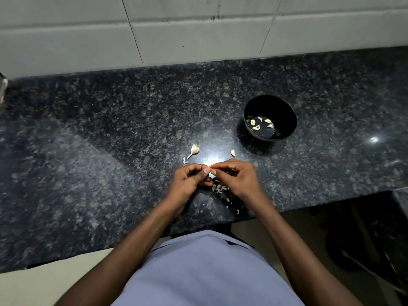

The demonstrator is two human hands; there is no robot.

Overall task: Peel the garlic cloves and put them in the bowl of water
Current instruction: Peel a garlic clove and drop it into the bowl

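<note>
Left hand: the left hand [187, 180] has its fingers curled, thumb and fingertips pinching a garlic clove [210, 172] from one side.
Right hand: the right hand [237, 176] is curled too, its fingertips nipping the same clove from the other side — both hands meet above the countertop [110, 151], near its front edge.
Bowl: a black round bowl [284, 111] stands toward the right, well apart from the hands; several peeled cloves [256, 123] lie in the water.
Waiting stock: one loose clove [233, 153] lies between hands and bowl; a bulb remnant [193, 150] with stem lies just beyond the left hand.
Risk, slip: the clove is small and smooth; a hard pull on the skin probably flicks it off the front edge.
Risk, debris: papery skin flakes [219, 188] heap under the hands — light and clingy, likely to ride into the water on a fingertip.
Surfaces: polished speckled granite, glossy with glare; the bowl is smooth-walled and deep.
</note>
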